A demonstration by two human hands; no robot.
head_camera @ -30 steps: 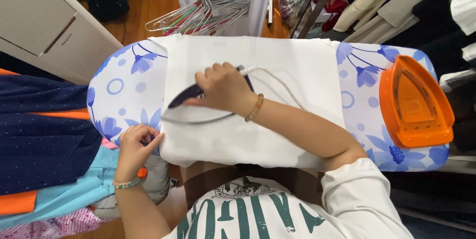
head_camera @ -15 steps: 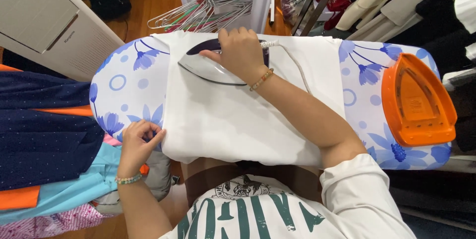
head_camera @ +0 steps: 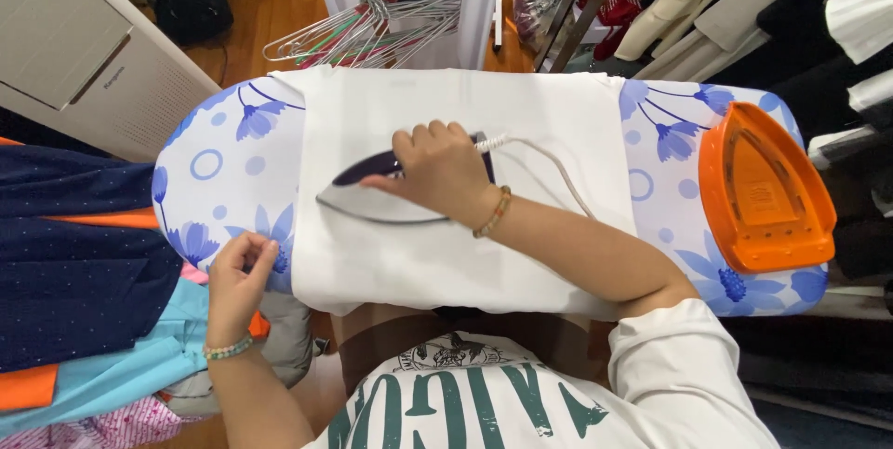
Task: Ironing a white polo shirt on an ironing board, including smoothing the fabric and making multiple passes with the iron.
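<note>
A: Lower left of frame, the left hand pinches the cloth edge. Soft, light stuff; it would slip and bunch unless pinned.

B: Centre frame, right hand wraps shut around the iron handle, sole flat on cloth. Looks heavy, stiff, probably hot; grip only the handle.

- An ironing board runs left to right across the scene; its cover is white with blue flowers and rings.
- A white cloth lies flat across the middle of the board and hangs over both its far and near edges.
- An iron rests on the cloth, nose pointing left; its white cord trails right over the cloth.
- An orange iron rest lies on the right end of the board.
</note>
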